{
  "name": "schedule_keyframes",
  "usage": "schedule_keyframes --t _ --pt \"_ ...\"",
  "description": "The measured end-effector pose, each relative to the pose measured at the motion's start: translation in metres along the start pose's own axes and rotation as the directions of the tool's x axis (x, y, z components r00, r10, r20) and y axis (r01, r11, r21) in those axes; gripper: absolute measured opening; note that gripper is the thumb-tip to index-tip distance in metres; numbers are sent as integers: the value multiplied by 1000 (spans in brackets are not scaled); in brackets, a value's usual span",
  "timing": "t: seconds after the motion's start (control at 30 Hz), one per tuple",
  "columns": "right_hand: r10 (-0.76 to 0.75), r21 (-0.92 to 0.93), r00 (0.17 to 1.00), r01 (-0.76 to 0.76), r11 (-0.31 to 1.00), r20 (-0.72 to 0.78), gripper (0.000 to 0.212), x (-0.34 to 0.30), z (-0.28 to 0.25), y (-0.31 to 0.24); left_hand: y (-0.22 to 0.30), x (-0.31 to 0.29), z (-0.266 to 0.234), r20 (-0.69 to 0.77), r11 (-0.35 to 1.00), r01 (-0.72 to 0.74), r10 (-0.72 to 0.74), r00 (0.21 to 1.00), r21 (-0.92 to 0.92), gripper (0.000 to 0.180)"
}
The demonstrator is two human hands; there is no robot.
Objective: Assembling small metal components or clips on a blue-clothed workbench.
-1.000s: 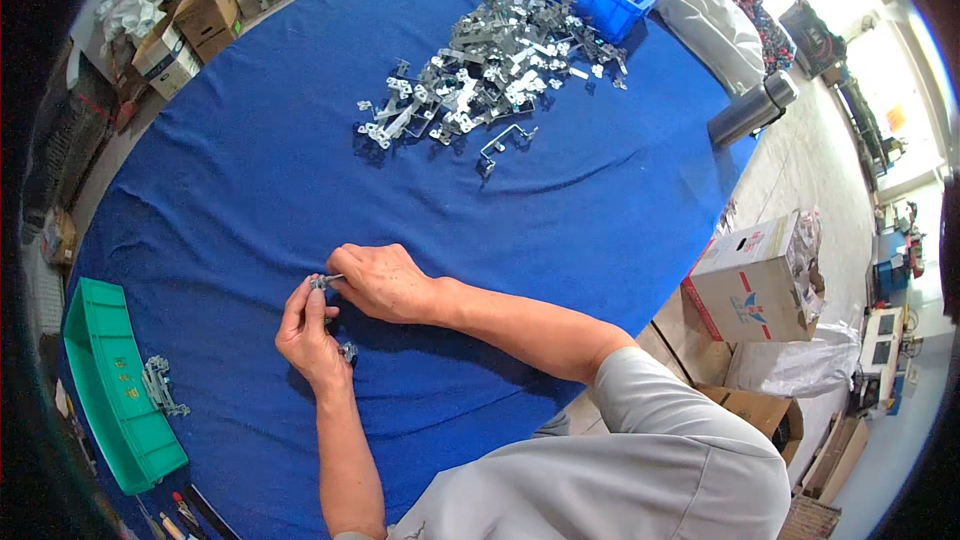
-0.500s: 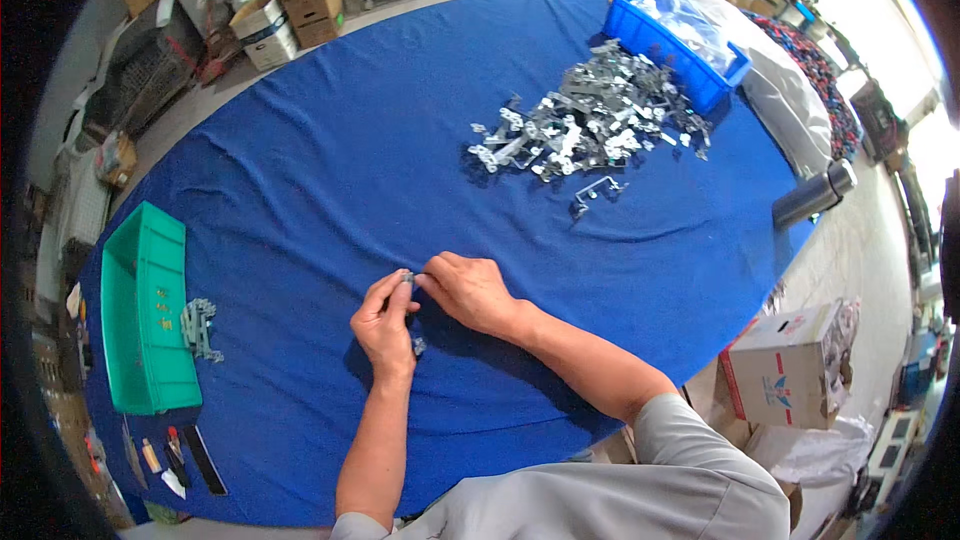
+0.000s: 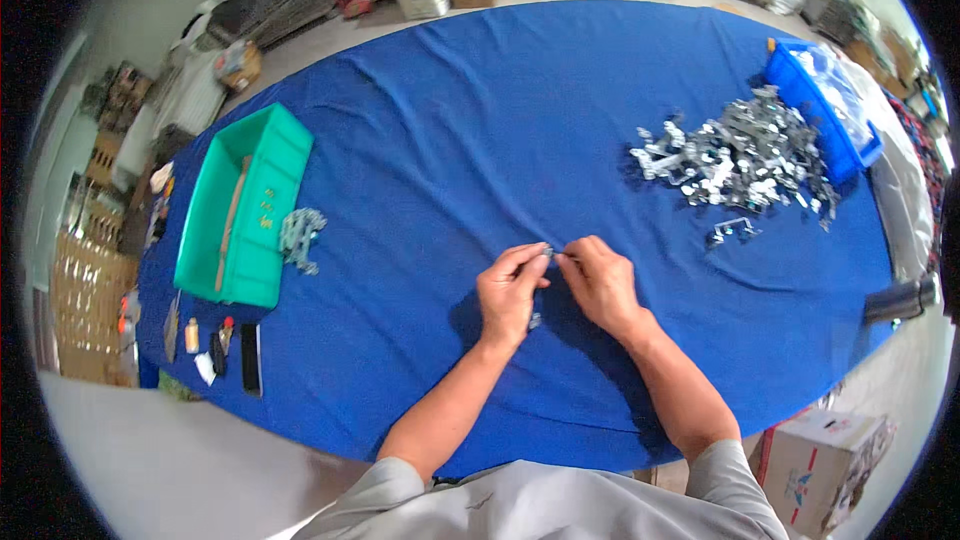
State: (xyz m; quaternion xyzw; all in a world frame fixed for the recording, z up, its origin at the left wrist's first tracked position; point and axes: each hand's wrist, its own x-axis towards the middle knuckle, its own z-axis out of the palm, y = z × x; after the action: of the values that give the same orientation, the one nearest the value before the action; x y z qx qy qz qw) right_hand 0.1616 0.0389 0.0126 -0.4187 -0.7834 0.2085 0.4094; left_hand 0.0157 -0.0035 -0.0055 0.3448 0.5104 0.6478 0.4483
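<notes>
Over the blue cloth, my left hand (image 3: 508,295) is closed around a small grey metal bracket (image 3: 535,320). One end of it pokes out between thumb and forefinger, the other below the palm; the fingers hide its middle. Close by on the right, my right hand (image 3: 603,285) is pinched shut with its fingertips at the bracket's upper end. What lies between those fingertips is too small to make out. At the far right lies a heap of similar shiny metal brackets (image 3: 745,155), with one single bracket (image 3: 733,231) in front of it.
A green bin (image 3: 262,275) stands at the left, several grey metal parts (image 3: 301,238) beside it. Small tools (image 3: 218,352) and a black strip (image 3: 251,360) lie nearer. A blue crate (image 3: 850,155) holds clear plastic bags; a dark cylinder (image 3: 895,302) sits at the right edge.
The view has swung left, so the table and both hands appear farther right. My hands stay together at the bracket, with little visible change in grip.
</notes>
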Motion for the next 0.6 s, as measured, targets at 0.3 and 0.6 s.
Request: schedule_keyframes --t 0.3,0.6 --pt "62 102 998 -65 993 31 9 1 -1 -1 -2 2 2 37 998 -37 35 999 47 16" --pt "38 72 999 -39 997 4 10 0 2 -1 -4 3 2 39 998 -48 47 998 31 15"
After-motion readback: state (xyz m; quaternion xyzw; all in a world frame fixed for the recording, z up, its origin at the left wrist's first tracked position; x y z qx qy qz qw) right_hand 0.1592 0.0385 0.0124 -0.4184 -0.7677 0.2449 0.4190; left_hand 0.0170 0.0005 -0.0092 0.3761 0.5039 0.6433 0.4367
